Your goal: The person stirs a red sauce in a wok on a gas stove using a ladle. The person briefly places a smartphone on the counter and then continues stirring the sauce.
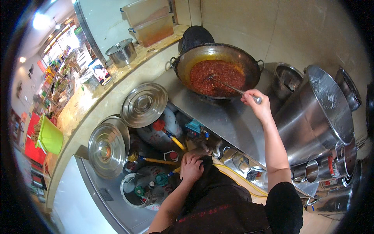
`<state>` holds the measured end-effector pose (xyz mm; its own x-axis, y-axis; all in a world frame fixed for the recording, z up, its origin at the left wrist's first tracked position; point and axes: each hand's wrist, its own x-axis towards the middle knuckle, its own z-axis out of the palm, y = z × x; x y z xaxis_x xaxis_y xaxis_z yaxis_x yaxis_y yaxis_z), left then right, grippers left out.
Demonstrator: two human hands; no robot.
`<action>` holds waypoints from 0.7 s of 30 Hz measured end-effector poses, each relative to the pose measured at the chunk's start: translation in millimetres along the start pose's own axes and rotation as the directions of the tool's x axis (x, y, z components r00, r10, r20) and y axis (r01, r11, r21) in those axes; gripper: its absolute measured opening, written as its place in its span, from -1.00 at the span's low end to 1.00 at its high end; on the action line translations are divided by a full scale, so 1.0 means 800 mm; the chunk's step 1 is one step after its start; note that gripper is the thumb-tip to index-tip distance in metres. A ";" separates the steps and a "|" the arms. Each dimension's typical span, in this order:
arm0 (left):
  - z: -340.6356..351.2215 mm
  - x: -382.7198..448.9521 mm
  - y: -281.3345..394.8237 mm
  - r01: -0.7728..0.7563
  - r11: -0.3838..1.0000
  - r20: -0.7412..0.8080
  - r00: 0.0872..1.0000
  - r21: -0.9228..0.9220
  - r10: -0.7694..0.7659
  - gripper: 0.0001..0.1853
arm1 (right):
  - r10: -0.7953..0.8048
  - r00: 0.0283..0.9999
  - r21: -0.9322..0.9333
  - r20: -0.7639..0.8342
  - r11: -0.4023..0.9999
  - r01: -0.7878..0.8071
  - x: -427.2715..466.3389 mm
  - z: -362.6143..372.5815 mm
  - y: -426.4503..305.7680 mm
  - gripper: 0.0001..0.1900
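Observation:
My right hand (257, 103) grips the metal handle of a long stirring utensil (230, 86). Its far end is sunk in a thick red, oily sauce (217, 74), so the head is mostly hidden. The sauce lies in a large two-handled wok (252, 68) at the back of the steel worktop (216, 117). Low in front of my body, my left hand (192, 168) rests on dark clothing (206, 181), with no object seen in it.
Gas cylinders (156, 128) with yellow hoses stand below left, beside round steel lids (106, 150). A tall steel stockpot (309, 117) is on the right. The ledge (149, 54) holds a lidded pot (121, 54), plastic bins (153, 32), a phone (100, 71) and a green bucket (51, 136).

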<state>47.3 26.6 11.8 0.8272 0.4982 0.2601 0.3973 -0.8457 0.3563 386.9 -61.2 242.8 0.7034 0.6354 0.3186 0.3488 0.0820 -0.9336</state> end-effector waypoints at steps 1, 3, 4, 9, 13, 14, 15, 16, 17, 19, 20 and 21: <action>0.001 0.000 0.000 -0.010 1.000 -0.018 1.000 -0.002 0.009 -0.73 | -0.022 1.000 -0.052 0.001 0.998 0.022 -0.004 0.000 0.001 -0.83; 0.001 0.000 -0.001 -0.005 1.000 0.010 1.000 0.020 0.005 -0.74 | -0.154 0.988 -0.138 -0.007 0.979 0.151 -0.004 0.001 0.001 -0.86; 0.001 0.001 -0.001 -0.012 1.000 -0.005 1.000 0.011 0.012 -0.74 | -0.230 0.973 -0.204 -0.005 0.953 0.224 -0.002 0.003 0.001 -0.86; -0.004 0.004 0.001 0.021 0.999 0.062 0.998 0.032 -0.023 -0.75 | -0.458 0.888 -0.391 0.047 0.809 0.439 0.045 0.031 0.009 -0.85; -0.008 0.007 -0.001 -0.010 0.998 0.092 0.996 0.055 0.005 -0.71 | -0.511 0.855 -0.415 0.084 0.762 0.497 0.098 0.053 0.028 -0.86; -0.008 0.007 -0.002 -0.004 0.997 0.137 0.991 0.077 -0.007 -0.68 | -0.519 0.849 -0.429 0.096 0.748 0.506 0.110 0.058 0.034 -0.86; -0.007 0.007 -0.002 0.001 0.995 0.182 0.983 0.099 -0.020 -0.65 | -0.527 0.843 -0.442 0.109 0.734 0.516 0.120 0.063 0.040 -0.86; -0.007 0.008 -0.003 0.005 0.996 0.174 0.984 0.088 -0.020 -0.65 | -0.530 0.841 -0.440 0.110 0.732 0.520 0.129 0.066 0.045 -0.87; -0.006 0.009 -0.003 0.008 0.997 0.168 0.986 0.076 -0.021 -0.66 | -0.518 0.848 -0.440 0.111 0.740 0.509 0.135 0.067 0.050 -0.87; -0.005 0.010 -0.005 0.009 0.997 0.172 0.985 0.073 -0.021 -0.66 | -0.499 0.859 -0.436 0.113 0.752 0.494 0.146 0.068 0.060 -0.86; -0.005 0.010 -0.005 0.006 0.997 0.181 0.983 0.081 -0.020 -0.66 | -0.481 0.868 -0.449 0.126 0.752 0.482 0.150 0.068 0.064 -0.86; -0.004 0.012 -0.005 0.002 0.995 0.195 0.980 0.096 -0.021 -0.66 | -0.470 0.872 -0.459 0.139 0.749 0.477 0.154 0.066 0.068 -0.86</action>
<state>52.0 35.4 15.7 0.8803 0.4688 0.0721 0.4354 -0.8590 0.2692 460.2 62.1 222.7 0.3633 0.6222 0.6935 0.8812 0.0120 -0.4725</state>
